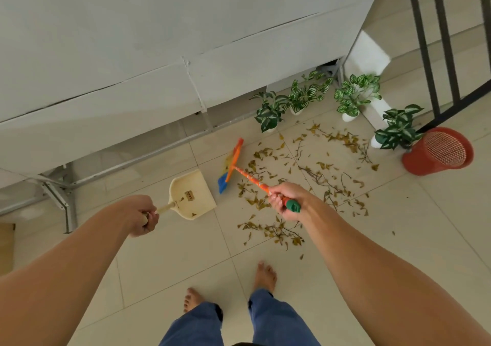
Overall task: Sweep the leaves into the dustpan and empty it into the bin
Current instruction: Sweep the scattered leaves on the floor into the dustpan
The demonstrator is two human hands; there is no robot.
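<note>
My left hand (pixel 142 216) grips the handle of a cream dustpan (pixel 192 195), whose open mouth faces right and holds a few leaf bits. My right hand (pixel 283 202) is closed around the orange handle of a small broom (pixel 232 166) near its green end cap. The broom head, orange with blue and yellow bristles, lies just right of the dustpan. Dry brown leaves and twigs (pixel 318 175) are scattered over the tiled floor, right of the broom. A red mesh bin (pixel 438 150) stands at the far right.
Several potted green-and-white plants (pixel 350 98) line the far edge of the leaf patch. A white structure on a metal frame (pixel 58 196) runs along the left. A black railing (pixel 435 53) rises behind the bin. My bare feet (pixel 263 274) stand on the tiles below.
</note>
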